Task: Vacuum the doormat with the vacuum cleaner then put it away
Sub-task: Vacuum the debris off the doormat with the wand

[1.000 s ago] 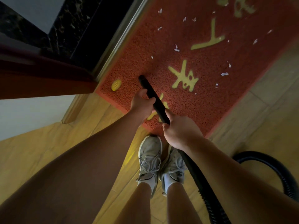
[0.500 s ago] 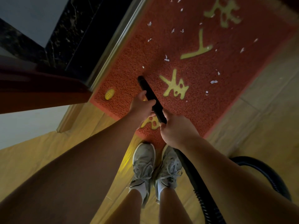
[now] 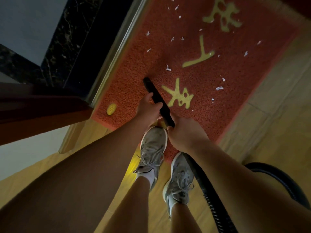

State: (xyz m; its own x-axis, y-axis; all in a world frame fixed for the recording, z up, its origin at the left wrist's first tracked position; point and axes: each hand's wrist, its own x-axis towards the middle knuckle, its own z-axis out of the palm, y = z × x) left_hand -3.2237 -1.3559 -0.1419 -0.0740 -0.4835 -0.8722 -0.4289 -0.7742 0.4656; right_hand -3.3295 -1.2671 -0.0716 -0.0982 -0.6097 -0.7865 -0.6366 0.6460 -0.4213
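While the red doormat [image 3: 235, 101] stretches ahead, the left hand [image 3: 148, 111] curls round the black vacuum nozzle [image 3: 152, 89] nearer its tip, and the right hand [image 3: 186, 135] grips behind, at the hose [image 3: 207, 187]. The nozzle's long axis slants forward-left, tip down on the mat's door-side half. The thin white paper scraps [image 3: 218, 88] lie ahead and to the right.

Light is dim and warm. The near forearms [image 3: 84, 165] sit in deep shadow, soft and out of focus. The doormat [image 3: 218, 115] is moderately lit, its weave sharp; the vacuum tube [image 3: 158, 100] throws a faint shadow past its tip. The door sill [image 3: 117, 52] bows with lens distortion. A yellow glow marks the floor [image 3: 130, 167].
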